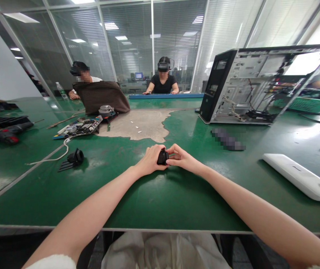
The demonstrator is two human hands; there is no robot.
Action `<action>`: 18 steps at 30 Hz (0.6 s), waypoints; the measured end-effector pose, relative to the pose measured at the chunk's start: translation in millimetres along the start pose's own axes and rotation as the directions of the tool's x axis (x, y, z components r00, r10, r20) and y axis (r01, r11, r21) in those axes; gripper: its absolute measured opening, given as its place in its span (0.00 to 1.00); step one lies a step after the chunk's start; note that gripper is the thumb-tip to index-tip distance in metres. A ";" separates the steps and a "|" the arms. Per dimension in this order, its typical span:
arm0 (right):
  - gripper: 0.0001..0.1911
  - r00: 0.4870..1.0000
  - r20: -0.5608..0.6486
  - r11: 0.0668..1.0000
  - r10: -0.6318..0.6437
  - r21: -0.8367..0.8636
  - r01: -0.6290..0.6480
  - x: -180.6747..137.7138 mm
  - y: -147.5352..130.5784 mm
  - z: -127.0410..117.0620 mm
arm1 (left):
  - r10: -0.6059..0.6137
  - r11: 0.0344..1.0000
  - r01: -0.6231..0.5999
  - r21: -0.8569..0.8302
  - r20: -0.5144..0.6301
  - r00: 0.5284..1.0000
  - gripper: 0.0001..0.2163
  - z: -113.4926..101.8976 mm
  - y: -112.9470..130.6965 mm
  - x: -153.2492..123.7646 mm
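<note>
- Head view, clock centred on the small black part [162, 158], twelve pointing away from the person: the part is held between the two hands, just above or against the green table [160, 209]; which of these I cannot tell.
- The left hand [148, 160] sits at nine o'clock, curled around the part's near side with a narrow grip, thumb toward six.
- The right hand [181, 157] sits at three o'clock, its thumb and fingers drawn close together at the part's right edge.
- Neither hand is clearly nearer, since both meet the part; the left covers more of it.
- The visible portion looks slightly longer from twelve to six than across, but fingers hide its ends, so its true long axis stays uncertain.
- A black pronged piece [74, 160] lies toward nine, well apart from the left hand, its prongs aimed about eight.
- A circuit board [78, 127] lies between nine and ten; an open computer case [221, 93] stands between one and two.
</note>
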State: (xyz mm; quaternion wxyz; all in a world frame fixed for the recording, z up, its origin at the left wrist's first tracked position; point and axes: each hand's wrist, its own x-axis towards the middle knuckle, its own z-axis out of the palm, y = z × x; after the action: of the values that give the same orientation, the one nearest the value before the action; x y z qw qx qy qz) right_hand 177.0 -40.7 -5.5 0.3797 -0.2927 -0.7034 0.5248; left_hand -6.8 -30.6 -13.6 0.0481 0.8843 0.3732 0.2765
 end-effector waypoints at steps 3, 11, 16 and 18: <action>0.11 0.998 -0.065 0.999 0.007 -0.053 -0.010 -0.1 -4.1 2.7 | -0.009 1.000 0.009 -0.003 0.002 1.000 0.25 0.2 -0.1 0.3; 0.14 0.998 -0.051 0.998 0.031 -0.048 -0.034 1.0 0.5 2.9 | 0.014 1.000 -0.014 -0.006 -0.009 1.000 0.26 0.8 -1.1 0.8; 0.19 0.999 0.039 0.998 0.022 0.054 -0.024 0.1 3.1 -0.5 | 0.003 1.000 -0.003 0.016 -0.004 1.000 0.26 2.5 -2.5 0.2; 0.16 1.000 0.023 0.999 0.018 0.036 -0.019 -0.3 1.3 0.0 | 0.004 1.000 -0.004 0.020 -0.005 1.000 0.26 2.7 -2.5 0.0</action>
State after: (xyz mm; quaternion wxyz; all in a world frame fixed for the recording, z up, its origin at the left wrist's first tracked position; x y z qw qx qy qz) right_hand 177.2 -40.5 -6.8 0.3722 -0.2863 -0.6953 0.5442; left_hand -7.0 -28.4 -16.6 0.0378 0.8848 0.3744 0.2749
